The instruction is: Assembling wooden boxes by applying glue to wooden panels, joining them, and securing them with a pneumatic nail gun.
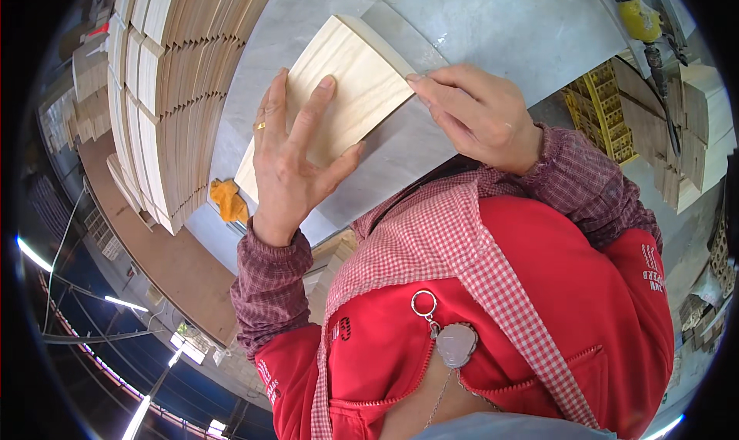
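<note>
A pale, grained wooden board (350, 70) lies at a slant on the grey work surface. My left hand (292, 143) rests on its upper face, fingers spread and flat, with a ring on one finger. At the board's right corner, my right hand (481, 113) is closed in a pinch, its fingertips on the corner. Whether anything small sits between those fingertips is hidden.
Tall stacks of similar wooden boards (181, 101) line the left side. An orange cloth (229, 201) lies beside them, near my left wrist. To the right are a yellow plastic crate (604, 113), more stacked wood (697, 132) and a hanging yellow-and-black tool (640, 20).
</note>
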Demonstrator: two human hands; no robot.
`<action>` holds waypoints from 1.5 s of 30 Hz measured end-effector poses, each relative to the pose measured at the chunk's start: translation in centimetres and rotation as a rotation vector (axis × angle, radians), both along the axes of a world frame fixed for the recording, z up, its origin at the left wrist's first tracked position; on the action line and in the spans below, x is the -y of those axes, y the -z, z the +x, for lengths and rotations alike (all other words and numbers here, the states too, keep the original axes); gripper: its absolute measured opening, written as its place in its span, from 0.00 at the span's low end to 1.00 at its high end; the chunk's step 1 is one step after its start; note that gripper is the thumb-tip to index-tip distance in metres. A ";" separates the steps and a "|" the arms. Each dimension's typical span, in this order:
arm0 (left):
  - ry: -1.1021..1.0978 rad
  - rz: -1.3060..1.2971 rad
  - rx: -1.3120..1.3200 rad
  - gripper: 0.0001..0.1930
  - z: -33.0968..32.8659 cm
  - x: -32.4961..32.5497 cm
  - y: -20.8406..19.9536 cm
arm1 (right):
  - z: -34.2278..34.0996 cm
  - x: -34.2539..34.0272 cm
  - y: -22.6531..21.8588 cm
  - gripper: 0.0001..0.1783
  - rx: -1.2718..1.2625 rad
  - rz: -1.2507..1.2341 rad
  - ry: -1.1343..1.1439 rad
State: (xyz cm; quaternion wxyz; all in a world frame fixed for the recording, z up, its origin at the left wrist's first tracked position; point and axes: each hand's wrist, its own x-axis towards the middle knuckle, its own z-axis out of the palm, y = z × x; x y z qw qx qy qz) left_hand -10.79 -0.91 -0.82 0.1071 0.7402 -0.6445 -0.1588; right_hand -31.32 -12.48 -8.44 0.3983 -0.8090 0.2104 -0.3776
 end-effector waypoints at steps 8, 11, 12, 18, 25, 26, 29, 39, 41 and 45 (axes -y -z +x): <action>0.017 -0.026 -0.046 0.40 -0.3 0.8 0.0 | 0.0 0.3 0.7 0.16 0.046 0.332 -0.053; -0.011 -0.064 -0.070 0.40 -1.1 1.7 0.3 | 0.4 0.8 0.5 0.15 0.048 0.365 -0.065; -0.024 -0.084 -0.084 0.40 -1.4 2.1 0.4 | 0.6 1.0 0.3 0.15 0.046 0.381 -0.071; -0.025 -0.094 -0.066 0.42 -1.7 3.3 1.1 | 2.1 1.8 -0.4 0.16 -0.017 0.401 -0.115; -0.009 -0.095 -0.057 0.43 -1.3 3.5 1.2 | 2.5 1.8 -0.1 0.17 -0.002 0.385 -0.133; -0.002 -0.098 -0.052 0.43 -1.3 3.5 1.2 | 2.5 1.8 -0.1 0.17 0.002 0.378 -0.130; 0.012 -0.105 -0.040 0.43 -1.2 3.6 1.2 | 2.6 1.7 0.1 0.16 0.012 0.364 -0.125; -0.005 -0.119 -0.055 0.41 -1.4 3.6 1.4 | 2.3 1.4 0.2 0.17 0.015 0.308 -0.127; -0.013 -0.146 -0.049 0.41 -1.5 3.5 1.6 | 1.8 1.1 0.1 0.17 0.023 0.299 -0.122; -0.022 -0.191 -0.055 0.41 -1.6 3.5 2.3 | 0.4 0.3 0.0 0.17 0.033 0.281 -0.115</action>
